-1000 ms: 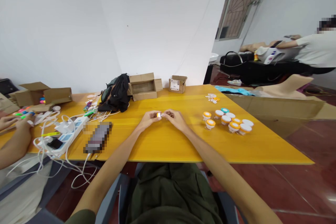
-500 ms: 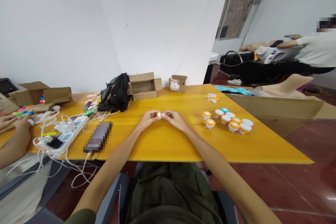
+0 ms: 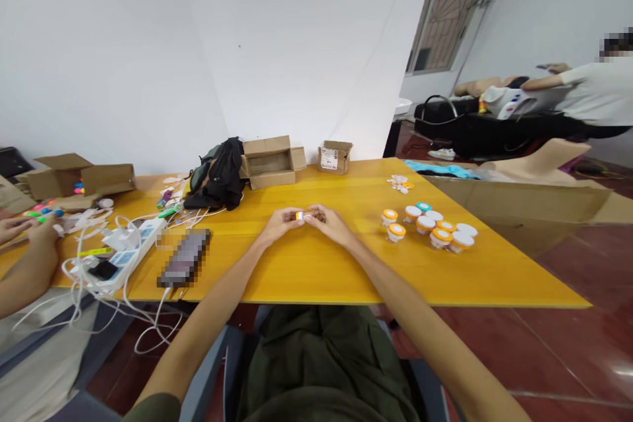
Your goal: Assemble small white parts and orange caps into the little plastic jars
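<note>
Head view: both hands meet over the middle of the yellow desk [image 3: 316, 277], pinching one small jar [image 3: 299, 215] with an orange band between their fingertips. The left hand [image 3: 280, 222] is curled nearly closed on the jar's left side; the right hand [image 3: 330, 223] is curled closed on its white end. Steadying the body with one hand while the other works the cap, wrists resting on the desk, looks the surest grip. More jars [image 3: 429, 225] cluster toward the right edge.
</note>
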The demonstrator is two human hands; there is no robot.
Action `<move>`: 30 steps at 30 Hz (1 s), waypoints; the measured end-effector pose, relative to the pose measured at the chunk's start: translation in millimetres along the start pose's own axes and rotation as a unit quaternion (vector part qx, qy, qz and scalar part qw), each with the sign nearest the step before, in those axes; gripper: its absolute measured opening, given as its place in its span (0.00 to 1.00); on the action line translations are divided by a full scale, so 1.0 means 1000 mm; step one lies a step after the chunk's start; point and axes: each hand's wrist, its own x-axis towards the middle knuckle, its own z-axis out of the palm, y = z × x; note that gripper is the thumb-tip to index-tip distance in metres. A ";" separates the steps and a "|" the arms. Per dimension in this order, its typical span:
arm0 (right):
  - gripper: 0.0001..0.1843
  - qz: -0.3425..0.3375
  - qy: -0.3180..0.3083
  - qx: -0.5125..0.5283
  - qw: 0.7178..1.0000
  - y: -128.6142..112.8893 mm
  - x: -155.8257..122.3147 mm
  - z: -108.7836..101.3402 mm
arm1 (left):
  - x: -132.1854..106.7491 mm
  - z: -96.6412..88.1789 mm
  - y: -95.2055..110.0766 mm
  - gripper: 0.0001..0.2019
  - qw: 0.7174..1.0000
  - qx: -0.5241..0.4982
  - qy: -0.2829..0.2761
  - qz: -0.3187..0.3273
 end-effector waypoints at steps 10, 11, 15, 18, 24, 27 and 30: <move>0.24 -0.006 -0.001 -0.074 0.997 -0.002 -0.002 -0.003 | 0.000 -0.002 -0.002 0.22 1.000 0.012 0.001 -0.004; 0.25 -0.002 -0.001 -0.086 0.996 -0.001 -0.002 -0.003 | 0.000 -0.002 -0.003 0.22 1.000 0.013 -0.001 -0.003; 0.20 -0.001 0.003 -0.065 0.998 0.001 -0.001 0.000 | 0.000 -0.001 -0.002 0.22 1.000 0.016 0.002 -0.001; 0.19 -0.011 0.002 -0.027 1.000 0.000 -0.001 0.001 | 0.000 -0.001 -0.001 0.22 1.000 0.013 0.003 -0.003; 0.20 -0.001 -0.003 -0.080 0.997 -0.003 -0.002 -0.001 | 0.000 -0.001 -0.002 0.23 1.000 0.011 0.009 -0.006; 0.19 0.011 0.008 -0.084 0.996 -0.003 -0.002 -0.001 | 0.000 -0.001 -0.002 0.22 1.000 0.009 0.009 -0.006; 0.16 -0.002 0.016 -0.053 0.998 -0.003 -0.002 0.000 | 0.000 -0.001 -0.001 0.22 1.000 0.005 0.009 -0.006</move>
